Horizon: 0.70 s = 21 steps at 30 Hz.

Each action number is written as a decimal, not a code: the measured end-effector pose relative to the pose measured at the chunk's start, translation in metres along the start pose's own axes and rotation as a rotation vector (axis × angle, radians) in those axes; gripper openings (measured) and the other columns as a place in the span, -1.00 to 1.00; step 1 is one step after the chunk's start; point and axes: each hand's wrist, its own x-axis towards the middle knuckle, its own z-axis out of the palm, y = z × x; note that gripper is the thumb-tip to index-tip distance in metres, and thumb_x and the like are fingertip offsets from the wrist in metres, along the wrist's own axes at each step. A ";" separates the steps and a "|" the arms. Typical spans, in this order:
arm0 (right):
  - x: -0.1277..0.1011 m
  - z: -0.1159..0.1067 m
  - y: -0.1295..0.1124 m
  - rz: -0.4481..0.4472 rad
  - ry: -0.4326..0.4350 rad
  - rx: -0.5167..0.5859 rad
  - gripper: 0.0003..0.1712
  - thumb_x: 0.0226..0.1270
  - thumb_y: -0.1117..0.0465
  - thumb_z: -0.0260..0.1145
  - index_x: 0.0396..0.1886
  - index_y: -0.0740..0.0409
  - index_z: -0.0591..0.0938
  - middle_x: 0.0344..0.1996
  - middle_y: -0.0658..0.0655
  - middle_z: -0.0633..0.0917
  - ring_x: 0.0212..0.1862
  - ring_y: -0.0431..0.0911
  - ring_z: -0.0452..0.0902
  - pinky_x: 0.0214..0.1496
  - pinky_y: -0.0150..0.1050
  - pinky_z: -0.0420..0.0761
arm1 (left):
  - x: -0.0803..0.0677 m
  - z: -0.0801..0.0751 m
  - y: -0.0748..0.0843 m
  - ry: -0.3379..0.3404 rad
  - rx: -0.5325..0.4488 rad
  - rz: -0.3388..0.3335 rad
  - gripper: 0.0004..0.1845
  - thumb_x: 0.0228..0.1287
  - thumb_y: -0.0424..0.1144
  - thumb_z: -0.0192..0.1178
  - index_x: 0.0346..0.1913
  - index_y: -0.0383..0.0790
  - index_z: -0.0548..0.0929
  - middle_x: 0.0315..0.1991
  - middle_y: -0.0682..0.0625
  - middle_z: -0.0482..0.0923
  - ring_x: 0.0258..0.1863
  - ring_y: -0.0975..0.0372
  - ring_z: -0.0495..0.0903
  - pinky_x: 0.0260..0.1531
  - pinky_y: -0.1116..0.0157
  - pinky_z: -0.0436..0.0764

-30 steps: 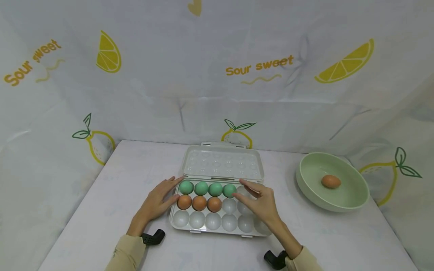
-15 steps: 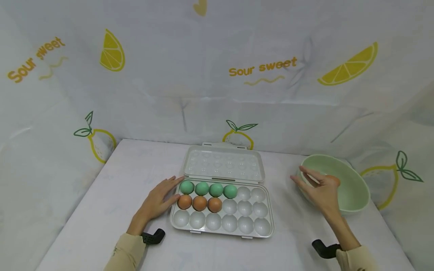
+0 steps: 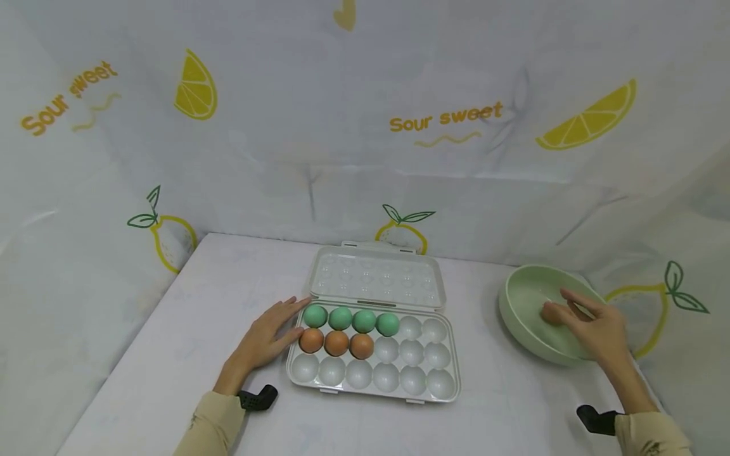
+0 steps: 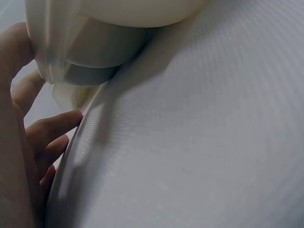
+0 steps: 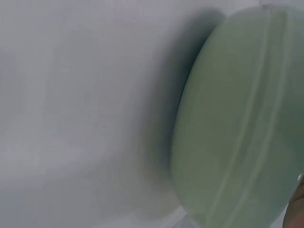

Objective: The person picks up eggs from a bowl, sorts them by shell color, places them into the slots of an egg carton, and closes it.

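Observation:
A white egg tray [image 3: 373, 394] lies open mid-table, its lid [image 3: 376, 275] folded back. Its far row holds several green eggs [image 3: 340, 317]; three brown eggs [image 3: 336, 342] sit in the middle row. My left hand [image 3: 268, 339] rests flat against the tray's left side with straight fingers [image 4: 52, 128] along the tray wall [image 4: 90, 47]. My right hand [image 3: 590, 323] reaches into the green bowl [image 3: 521, 304], its spread fingertips at a brown egg [image 3: 549, 313] lying inside. In the right wrist view only the bowl's outer wall [image 5: 237, 123] shows.
The white table [image 3: 171, 354] is walled by lemon-print cloth [image 3: 445, 120] at the back and both sides. The bowl stands near the right edge. Black camera mounts sit at my left wrist [image 3: 258, 399] and right wrist [image 3: 595, 419].
My right hand has left the tray, swung right across the table and gone into the bowl to the brown egg. The left hand has stayed still.

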 end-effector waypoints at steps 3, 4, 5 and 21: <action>0.005 -0.007 0.010 0.005 -0.009 -0.057 -0.52 0.20 0.32 0.54 0.15 0.15 0.72 -0.16 -0.70 0.60 -0.12 -0.81 0.49 -0.08 -0.84 0.51 | 0.000 -0.001 0.000 0.001 -0.001 0.005 -0.36 0.37 -0.12 0.25 0.50 -0.01 0.42 0.43 -0.12 0.51 0.44 -0.16 0.44 0.48 -0.21 0.36; 0.006 -0.010 0.012 0.010 -0.012 -0.093 -0.50 0.21 0.28 0.55 0.17 0.20 0.71 -0.17 -0.74 0.57 -0.14 -0.84 0.47 -0.09 -0.87 0.49 | 0.000 -0.001 0.000 -0.002 -0.001 0.002 -0.36 0.37 -0.12 0.24 0.50 -0.01 0.42 0.43 -0.11 0.50 0.45 -0.15 0.44 0.49 -0.21 0.35; 0.007 -0.012 0.014 0.011 -0.017 -0.121 -0.47 0.21 0.24 0.55 0.18 0.30 0.68 -0.18 -0.76 0.54 -0.15 -0.85 0.45 -0.11 -0.88 0.47 | 0.000 -0.001 0.000 -0.007 -0.004 0.001 -0.36 0.38 -0.11 0.23 0.51 0.00 0.41 0.44 -0.11 0.49 0.46 -0.15 0.43 0.49 -0.20 0.34; 0.020 -0.022 0.034 -0.074 -0.136 -0.459 -0.37 0.05 0.12 0.65 0.04 0.44 0.71 -0.13 -0.29 0.77 -0.19 -0.91 0.11 -0.15 -0.54 0.62 | -0.001 0.001 -0.002 -0.009 0.007 -0.011 -0.36 0.39 -0.08 0.22 0.52 0.07 0.40 0.44 -0.13 0.48 0.46 -0.13 0.44 0.47 -0.22 0.37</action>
